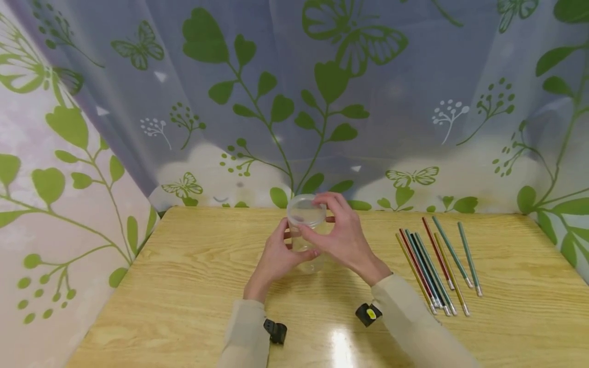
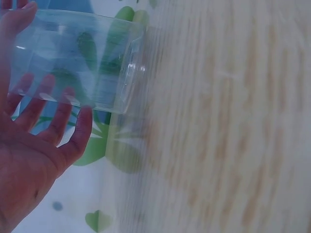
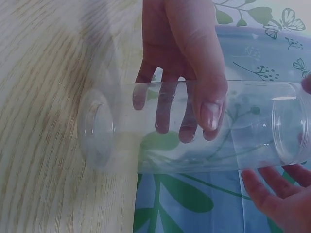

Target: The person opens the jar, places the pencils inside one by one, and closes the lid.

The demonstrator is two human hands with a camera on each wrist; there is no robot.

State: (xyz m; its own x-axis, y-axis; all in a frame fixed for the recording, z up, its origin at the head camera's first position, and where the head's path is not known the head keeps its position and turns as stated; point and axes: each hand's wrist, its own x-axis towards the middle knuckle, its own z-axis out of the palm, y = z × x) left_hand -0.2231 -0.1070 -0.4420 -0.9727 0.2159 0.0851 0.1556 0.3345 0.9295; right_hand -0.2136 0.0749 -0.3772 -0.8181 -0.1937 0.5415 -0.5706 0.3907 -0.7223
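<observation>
A clear, see-through jar (image 1: 312, 267) stands upright on the table in front of me, with a round translucent lid (image 1: 306, 210) on top. My left hand (image 1: 278, 255) holds the jar's body from the left. Its fingers show through the clear wall in the right wrist view, with the thumb (image 3: 210, 114) across the near side. My right hand (image 1: 341, 236) grips the lid's rim from above, thumb at the near edge and fingers at the far right edge. In the left wrist view nothing shows inside the jar (image 2: 109, 63).
On the right of the wooden table (image 1: 193, 286) lie several pencils in red, teal, gold and black, among them a teal pencil (image 1: 469, 258), with their eraser ends towards me. A curtain (image 1: 395, 117) printed with leaves and butterflies hangs along the table's back edge.
</observation>
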